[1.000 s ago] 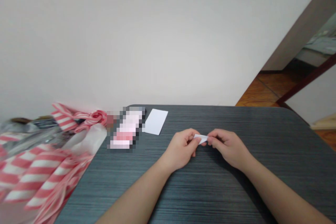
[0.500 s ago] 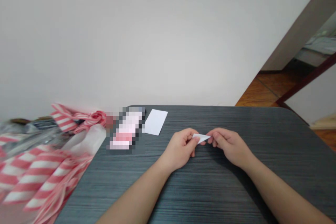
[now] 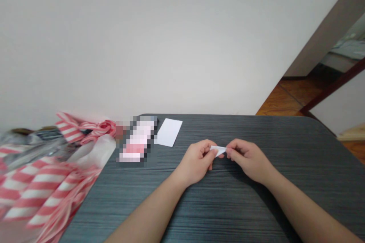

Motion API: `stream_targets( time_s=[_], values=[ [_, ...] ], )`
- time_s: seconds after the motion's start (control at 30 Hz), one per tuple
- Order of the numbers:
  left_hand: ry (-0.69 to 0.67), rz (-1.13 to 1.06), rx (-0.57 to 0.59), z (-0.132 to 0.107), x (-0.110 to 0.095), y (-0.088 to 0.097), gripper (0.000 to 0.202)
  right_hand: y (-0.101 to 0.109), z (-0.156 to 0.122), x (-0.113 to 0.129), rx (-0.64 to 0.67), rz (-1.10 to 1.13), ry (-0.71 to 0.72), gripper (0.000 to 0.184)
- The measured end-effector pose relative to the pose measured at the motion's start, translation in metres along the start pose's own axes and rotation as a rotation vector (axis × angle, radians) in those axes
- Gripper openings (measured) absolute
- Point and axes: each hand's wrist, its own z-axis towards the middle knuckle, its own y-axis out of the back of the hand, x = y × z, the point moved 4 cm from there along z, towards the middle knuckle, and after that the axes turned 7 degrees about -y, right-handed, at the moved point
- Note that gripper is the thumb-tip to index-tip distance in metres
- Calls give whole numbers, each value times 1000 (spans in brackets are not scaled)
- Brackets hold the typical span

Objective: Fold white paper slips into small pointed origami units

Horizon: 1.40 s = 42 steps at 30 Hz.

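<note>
Between my hands, above the dark table point(image 3: 199, 205), is a small white piece of folded paper point(image 3: 218, 150) narrowing to a point on the right. My left hand point(image 3: 198, 161) pinches its wider end between thumb and fingers. At the pointed end, the thumb and index finger of my right hand point(image 3: 248, 159) close on the tip and cover it. The paper's underside and the fingertips behind it are hidden.
A white rectangular stack or sheet of paper point(image 3: 170, 132) lies near the table's back edge. Left of it is a pixelated phone-like object point(image 3: 138, 139). Red-and-white striped cloth point(image 3: 42, 190) and clear plastic point(image 3: 61, 147) are heaped beside the table. A wall rises behind.
My right thumb and fingers have moved slightly left and closed over the paper's pointed tip, which showed more before. My left hand has stayed nearly still.
</note>
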Motion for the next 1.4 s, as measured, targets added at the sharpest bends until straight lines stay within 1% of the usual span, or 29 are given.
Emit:
stream_targets(
  time_s=[0.1,0.3,0.5,0.8,0.97,1.2,1.3,1.4],
  values=[
    [-4,10,2,0,1,0,22,-1,1,-1,8,11,-16,20],
    [0,25,10,-1,2,0,22,-4,1,-3,64,65,-19,17],
    [3,0,21,-1,2,0,22,-4,2,-2,34,7,-25,19],
    [-14,-84,30,0,-1,-3,18,-3,2,0,17,6,-39,20],
    [-16,-7,18,0,5,-2,12,-5,1,3,31,0,-40,21],
    [-21,-17,37,-1,7,-3,8,-6,1,5,32,-21,-32,22],
    [-19,-39,30,0,7,-4,9,-6,1,4,28,-16,-33,22],
    [-12,-21,43,0,5,-4,14,-5,1,5,24,-7,-25,22]
  ],
)
